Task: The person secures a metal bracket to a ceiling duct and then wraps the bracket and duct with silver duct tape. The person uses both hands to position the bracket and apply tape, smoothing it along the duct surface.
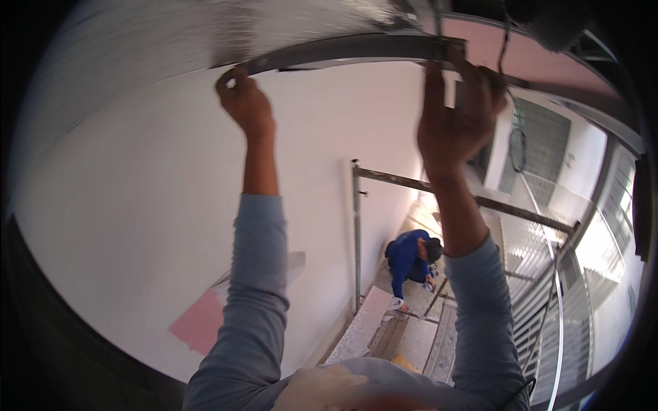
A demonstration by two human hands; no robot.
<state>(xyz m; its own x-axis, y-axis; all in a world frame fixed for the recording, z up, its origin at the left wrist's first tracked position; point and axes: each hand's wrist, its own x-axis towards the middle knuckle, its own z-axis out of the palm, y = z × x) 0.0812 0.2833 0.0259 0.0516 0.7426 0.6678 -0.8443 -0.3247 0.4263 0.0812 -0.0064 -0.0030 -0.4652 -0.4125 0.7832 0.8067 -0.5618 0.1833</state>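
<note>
A long dark grey metal strip (349,49) runs overhead along the top of the white wall, under a streaked silvery surface (151,55). Both my arms are raised to it. My left hand (245,103) pinches the strip near its left end, thumb and forefinger curled at its lower edge. My right hand (459,123) grips it near its right end, fingers reaching up over the edge, partly in shadow. Thin dark wires hang just right of that hand, beside a pink ceiling panel (555,58).
A scaffold frame (394,179) stands below me, with planks (418,342) at the bottom. A co-worker in blue (411,257) crouches down there. A white wall (130,205) fills the left, with a pink sheet (195,318) low against it. Railings (534,329) line the right.
</note>
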